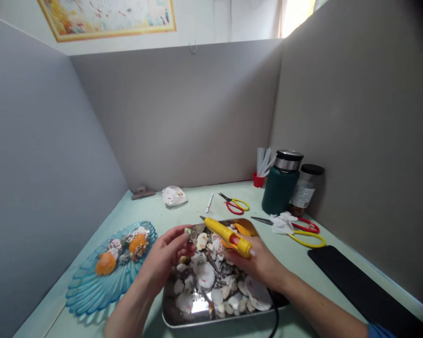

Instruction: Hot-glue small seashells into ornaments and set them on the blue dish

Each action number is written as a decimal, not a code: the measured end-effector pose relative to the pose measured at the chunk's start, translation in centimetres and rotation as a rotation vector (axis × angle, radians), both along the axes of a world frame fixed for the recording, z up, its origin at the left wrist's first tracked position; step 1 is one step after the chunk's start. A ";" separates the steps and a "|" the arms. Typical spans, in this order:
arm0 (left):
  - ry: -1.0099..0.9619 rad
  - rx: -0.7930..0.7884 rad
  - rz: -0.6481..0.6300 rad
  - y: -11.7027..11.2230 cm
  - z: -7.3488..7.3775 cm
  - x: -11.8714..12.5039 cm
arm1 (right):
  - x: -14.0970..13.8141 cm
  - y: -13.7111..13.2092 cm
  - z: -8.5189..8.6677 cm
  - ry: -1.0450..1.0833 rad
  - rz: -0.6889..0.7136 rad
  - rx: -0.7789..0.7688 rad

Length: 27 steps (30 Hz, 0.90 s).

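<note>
My right hand (255,260) is wrapped round a yellow hot glue gun (225,233), its dark nozzle pointing up and left above the tray. In my left hand (167,256) a small greenish-white shell (188,232) is pinched between thumb and fingers, to the left of the nozzle. Both hands are over a metal tray (167,317) filled with loose seashells (205,275) of many sizes. To the left, a blue scalloped glass dish (91,291) carries orange shells (106,263) and clustered pale ones. A black cord (276,312) hangs beneath my right hand.
Red-and-yellow scissors (238,205) and a white marker-like stick (209,203) lie behind the tray. Larger scissors (308,237) with crumpled tissue (284,222) are at right, near a green bottle (281,188), a jar (305,190) and a black slab (359,284). Grey partitions (183,122) enclose the table.
</note>
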<state>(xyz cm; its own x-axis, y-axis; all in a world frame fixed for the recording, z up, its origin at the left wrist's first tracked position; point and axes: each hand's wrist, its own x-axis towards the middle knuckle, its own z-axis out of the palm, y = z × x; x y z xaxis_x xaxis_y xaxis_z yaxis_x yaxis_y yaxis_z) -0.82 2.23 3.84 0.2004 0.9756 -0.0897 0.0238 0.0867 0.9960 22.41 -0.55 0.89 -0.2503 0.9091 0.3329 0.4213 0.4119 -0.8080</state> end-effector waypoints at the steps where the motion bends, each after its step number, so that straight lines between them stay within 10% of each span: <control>1: -0.145 -0.062 -0.001 -0.1 -0.4 -0.2 | -0.1 -0.1 0.0 -0.064 0.010 0.025; 7: -0.323 -0.127 0.019 -0.2 -1.6 -1.1 | -0.2 -0.1 -0.1 -0.185 0.011 0.095; 14: 0.506 0.310 -0.127 -0.3 -1.2 -1.9 | 0.0 0.4 -0.5 -0.185 -0.047 0.072; 27: 1.281 0.766 -0.035 0.4 -1.5 -1.3 | 0.2 0.1 -0.4 -0.168 -0.063 0.102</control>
